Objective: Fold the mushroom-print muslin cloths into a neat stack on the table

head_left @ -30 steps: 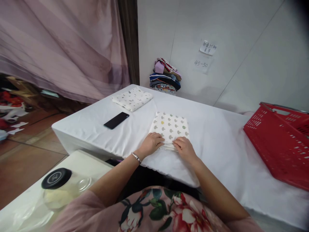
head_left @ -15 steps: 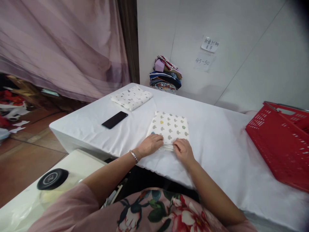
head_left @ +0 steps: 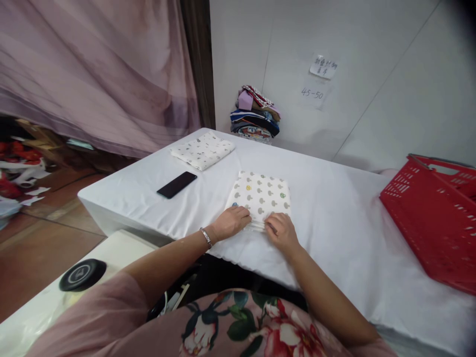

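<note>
both hands at the near edge of a folded mushroom-print cloth

a mauve curtain (head_left: 92,74) hangs across the far left. in front of it a long bench (head_left: 334,213) under a white cover runs from the left to the right of the scene. a red plastic basket (head_left: 427,218) sits tilted at the right end of the bench, well apart from the hands. against the far wall a stack of folded clothes (head_left: 256,119) in mixed colours rests on the far edge of the bench.

the mushroom-print cloth (head_left: 262,193) lies flat near the middle of the bench, folded into a nearly square pad. its slightly longer side runs from near to far, and its layered edge faces the person. almost all of it lies just beyond the fingers, on their far side. a second folded cloth (head_left: 203,149), white with small prints, lies at the far left and is touched by neither hand.

the left hand (head_left: 230,222) rests on the near left corner of the mushroom-print cloth, fingers together and curled down onto its top. the right hand (head_left: 281,230) is at the near right part of the same edge, fingertips drawn together against the layers. whether they pinch the fabric cannot be told. the two hands are equally close to the cloth.

a black phone (head_left: 177,184) lies face down to the left, between the two cloths. a thin bracelet (head_left: 206,238) circles the left wrist.
</note>
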Demonstrator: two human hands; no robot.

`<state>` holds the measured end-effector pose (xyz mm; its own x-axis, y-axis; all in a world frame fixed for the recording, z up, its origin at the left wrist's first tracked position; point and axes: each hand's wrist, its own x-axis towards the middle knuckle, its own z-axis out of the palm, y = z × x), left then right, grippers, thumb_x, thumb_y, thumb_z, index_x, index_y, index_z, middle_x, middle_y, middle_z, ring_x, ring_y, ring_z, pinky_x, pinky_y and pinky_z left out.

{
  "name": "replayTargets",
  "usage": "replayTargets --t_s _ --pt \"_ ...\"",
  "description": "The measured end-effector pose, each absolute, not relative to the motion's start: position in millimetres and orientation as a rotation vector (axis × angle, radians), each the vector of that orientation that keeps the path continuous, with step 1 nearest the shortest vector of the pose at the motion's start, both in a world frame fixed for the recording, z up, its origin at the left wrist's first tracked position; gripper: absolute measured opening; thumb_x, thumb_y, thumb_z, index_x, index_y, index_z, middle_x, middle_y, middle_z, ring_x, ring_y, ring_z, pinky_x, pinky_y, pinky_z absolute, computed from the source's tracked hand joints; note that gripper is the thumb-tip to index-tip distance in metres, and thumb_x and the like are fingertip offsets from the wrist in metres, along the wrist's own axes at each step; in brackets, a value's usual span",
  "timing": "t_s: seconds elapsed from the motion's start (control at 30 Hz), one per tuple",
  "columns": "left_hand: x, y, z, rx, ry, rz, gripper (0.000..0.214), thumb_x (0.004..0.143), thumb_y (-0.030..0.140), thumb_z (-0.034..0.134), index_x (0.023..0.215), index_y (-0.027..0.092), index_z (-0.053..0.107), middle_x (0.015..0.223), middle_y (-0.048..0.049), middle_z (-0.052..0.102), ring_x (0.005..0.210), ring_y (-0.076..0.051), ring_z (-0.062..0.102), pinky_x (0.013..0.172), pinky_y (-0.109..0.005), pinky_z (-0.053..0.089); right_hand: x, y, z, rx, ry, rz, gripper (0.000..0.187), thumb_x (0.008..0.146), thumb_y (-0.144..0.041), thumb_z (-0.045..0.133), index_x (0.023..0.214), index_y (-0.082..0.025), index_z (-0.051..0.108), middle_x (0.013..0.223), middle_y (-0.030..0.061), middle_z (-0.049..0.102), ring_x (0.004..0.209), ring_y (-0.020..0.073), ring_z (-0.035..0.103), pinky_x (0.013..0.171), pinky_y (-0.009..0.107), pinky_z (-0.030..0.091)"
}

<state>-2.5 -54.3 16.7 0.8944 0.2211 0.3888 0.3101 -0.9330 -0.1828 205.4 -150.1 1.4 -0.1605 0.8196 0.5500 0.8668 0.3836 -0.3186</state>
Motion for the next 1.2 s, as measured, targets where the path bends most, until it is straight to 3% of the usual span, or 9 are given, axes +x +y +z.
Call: replayTargets --t_s 0.4,0.67,0.87,1.0,1.1,1.13,1.2 --pt "3 -65 13 -2.932 -0.693 -0.782 0.020 0.089 0.012 0.036 0.083 0.016 0.054 0.082 -0.0058 0.053 0.077 -0.017 0.047 0.074 -0.031 0.043 202 -151 1 -1.488 -2.003 -0.120 0.017 0.088 -0.029 0.049 0.092 -0.021 0.063 0.087 0.0051 0.062 0.084 0.0197 0.051 0.076 0.035 0.036" --pt "-1 -68 11 -2.989 -0.656 -0.690 0.024 0.090 0.011 0.034 0.082 0.016 0.056 0.084 -0.0060 0.054 0.080 -0.017 0.048 0.076 -0.032 0.042 203 -153 0 -1.414 -2.042 -0.134 0.021 0.091 -0.023 0.044 0.092 -0.019 0.065 0.087 0.0061 0.062 0.081 0.0190 0.050 0.074 0.034 0.038" --pt "-10 -65 22 -3.123 -0.671 -0.787 0.023 0.092 0.027 0.041 0.081 0.018 0.059 0.086 -0.0042 0.057 0.083 -0.015 0.052 0.078 -0.030 0.044 200 -159 7 -1.422 -2.067 0.004 0.017 0.087 -0.023 0.050 0.087 -0.021 0.067 0.087 0.0051 0.062 0.081 0.0191 0.052 0.075 0.035 0.040" --pt "-12 -35 27 -2.931 -1.360 -1.103 0.022 0.090 0.034 0.043 0.094 0.018 0.059 0.103 -0.0067 0.060 0.092 -0.017 0.056 0.081 -0.030 0.044 218 -151 13 -1.429 -1.808 0.153 0.018 0.086 -0.026 0.049 0.084 -0.024 0.066 0.090 0.0036 0.064 0.087 0.0185 0.056 0.078 0.033 0.044" --pt "-5 -2 30 -2.784 -2.089 -0.985 0.041 0.086 0.043 0.047 0.116 0.015 0.051 0.115 -0.0118 0.059 0.094 -0.020 0.060 0.080 -0.031 0.044 249 -126 12 -1.613 -1.503 0.086 0.022 0.083 -0.033 0.050 0.098 -0.023 0.064 0.104 0.0062 0.063 0.094 0.0208 0.058 0.074 0.032 0.047" --pt "0 8 30 -2.774 -2.273 -0.878 0.047 0.085 0.046 0.047 0.120 0.014 0.048 0.115 -0.0131 0.060 0.095 -0.022 0.060 0.080 -0.031 0.044 261 -115 9 -1.694 -1.431 0.093 0.029 0.081 -0.036 0.052 0.106 -0.023 0.061 0.106 0.0073 0.062 0.089 0.0210 0.059 0.068 0.031 0.047" --pt "9 22 30 -2.766 -2.495 -0.697 0.055 0.083 0.051 0.047 0.122 0.013 0.046 0.115 -0.0154 0.061 0.101 -0.025 0.059 0.081 -0.031 0.043 279 -92 1 -1.819 -1.328 0.192 0.039 0.078 -0.041 0.056 0.111 -0.023 0.059 0.090 0.0062 0.066 0.068 0.0182 0.061 0.057 0.029 0.046"
